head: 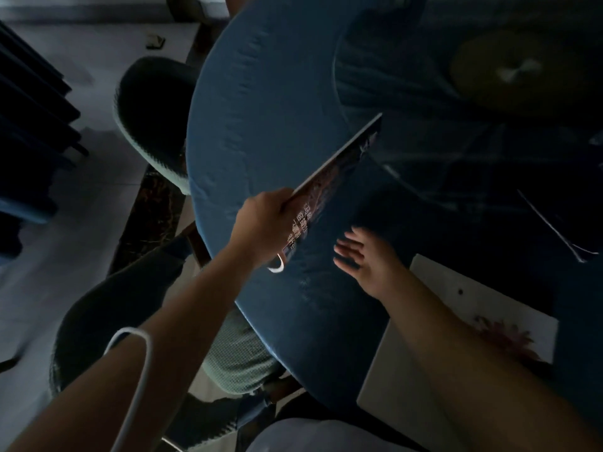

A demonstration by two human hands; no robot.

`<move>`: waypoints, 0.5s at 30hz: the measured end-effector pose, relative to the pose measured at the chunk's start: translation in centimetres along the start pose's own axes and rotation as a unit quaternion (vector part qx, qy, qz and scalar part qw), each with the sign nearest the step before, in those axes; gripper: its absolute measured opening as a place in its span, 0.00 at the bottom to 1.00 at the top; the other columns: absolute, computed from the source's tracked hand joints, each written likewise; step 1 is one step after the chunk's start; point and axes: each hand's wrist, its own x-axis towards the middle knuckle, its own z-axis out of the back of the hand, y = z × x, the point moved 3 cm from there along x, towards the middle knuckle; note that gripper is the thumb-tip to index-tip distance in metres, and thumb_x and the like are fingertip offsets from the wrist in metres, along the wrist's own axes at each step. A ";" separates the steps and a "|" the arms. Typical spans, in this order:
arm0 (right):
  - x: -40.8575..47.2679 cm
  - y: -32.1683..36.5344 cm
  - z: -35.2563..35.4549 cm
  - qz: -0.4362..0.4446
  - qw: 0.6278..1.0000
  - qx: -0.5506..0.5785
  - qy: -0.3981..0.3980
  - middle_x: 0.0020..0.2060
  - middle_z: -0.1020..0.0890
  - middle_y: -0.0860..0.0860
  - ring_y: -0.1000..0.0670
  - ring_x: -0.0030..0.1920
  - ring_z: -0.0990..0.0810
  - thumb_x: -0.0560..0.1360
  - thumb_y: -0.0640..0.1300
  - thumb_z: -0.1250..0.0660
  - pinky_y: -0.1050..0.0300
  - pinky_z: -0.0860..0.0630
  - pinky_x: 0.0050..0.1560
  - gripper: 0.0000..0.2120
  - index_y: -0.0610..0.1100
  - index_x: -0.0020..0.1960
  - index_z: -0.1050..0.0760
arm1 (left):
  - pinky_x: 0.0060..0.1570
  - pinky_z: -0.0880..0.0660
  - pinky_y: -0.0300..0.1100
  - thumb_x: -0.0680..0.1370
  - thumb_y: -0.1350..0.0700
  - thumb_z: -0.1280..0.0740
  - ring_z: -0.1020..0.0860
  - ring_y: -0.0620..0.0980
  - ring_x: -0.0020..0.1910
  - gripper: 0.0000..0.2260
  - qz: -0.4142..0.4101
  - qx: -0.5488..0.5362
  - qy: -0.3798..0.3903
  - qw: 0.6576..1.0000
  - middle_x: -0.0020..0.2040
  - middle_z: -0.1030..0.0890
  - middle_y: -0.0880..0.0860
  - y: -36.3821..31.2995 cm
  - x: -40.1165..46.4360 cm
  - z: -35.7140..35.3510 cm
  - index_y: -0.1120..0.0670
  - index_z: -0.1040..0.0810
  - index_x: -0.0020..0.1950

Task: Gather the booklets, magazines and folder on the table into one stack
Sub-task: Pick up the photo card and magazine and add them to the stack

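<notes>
Left hand (264, 223) grips a magazine (329, 190) tilted on edge above the blue counter (261, 109), right hand (365, 259) open flat beside it, white booklets (483, 308) near the counter's edge.

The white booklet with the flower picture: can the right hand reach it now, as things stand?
Probably yes. The right hand is open and holds nothing, and the white booklet lies uncovered on the table just beside that forearm.

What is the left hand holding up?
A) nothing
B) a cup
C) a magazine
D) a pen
C: the left hand grips a magazine by its near edge, tilted up off the blue table, while the right hand is open and empty.
</notes>
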 end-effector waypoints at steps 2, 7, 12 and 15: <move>-0.9 -0.6 1.7 0.001 1.000 0.017 -0.007 0.57 0.21 0.43 0.46 0.58 0.21 0.79 0.53 0.37 0.48 0.22 0.51 0.18 0.40 0.61 0.27 | 0.37 0.23 0.50 0.80 0.48 0.36 0.18 0.60 0.36 0.13 0.037 -0.114 0.014 0.993 0.32 0.19 0.56 -0.9 -0.7 0.8 0.56 0.19 0.44; -4.2 -0.6 6.0 0.073 0.984 0.101 0.128 0.66 0.22 0.45 0.42 0.64 0.22 0.78 0.60 0.38 0.43 0.24 0.59 0.26 0.48 0.71 0.30 | 0.50 0.20 0.55 0.79 0.50 0.33 0.17 0.62 0.51 0.12 0.185 -0.447 0.143 0.864 0.50 0.14 0.61 -1.1 -4.0 -1.1 0.56 0.16 0.54; -9.0 -0.3 13.8 0.157 0.976 0.142 0.041 0.66 0.22 0.44 0.41 0.64 0.22 0.79 0.50 0.36 0.41 0.22 0.57 0.19 0.48 0.69 0.27 | 0.51 0.20 0.52 0.75 0.48 0.30 0.17 0.48 0.53 0.08 0.157 -0.399 0.266 0.863 0.52 0.14 0.48 -1.3 -7.9 -6.5 0.44 0.16 0.53; -11.8 -1.4 18.7 0.181 0.977 0.105 -0.029 0.61 0.18 0.44 0.41 0.59 0.19 0.79 0.45 0.36 0.45 0.18 0.49 0.15 0.49 0.64 0.23 | 0.44 0.27 0.38 0.70 0.41 0.27 0.19 0.30 0.45 0.06 0.149 -0.337 0.336 0.867 0.45 0.17 0.31 -2.5 -10.3 -10.0 0.31 0.18 0.45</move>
